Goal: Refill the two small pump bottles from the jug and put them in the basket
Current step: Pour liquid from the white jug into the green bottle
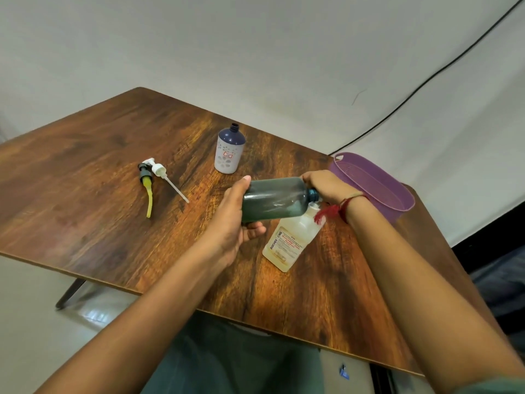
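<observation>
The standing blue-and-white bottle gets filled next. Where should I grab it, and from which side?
Probably grip round the straight white body of the bottle, coming from its near side. It stands upright with the pump off, and the narrow open neck gives little to hold.

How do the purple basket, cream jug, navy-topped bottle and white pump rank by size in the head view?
1. purple basket
2. cream jug (nearer, top hidden)
3. navy-topped bottle
4. white pump
</observation>
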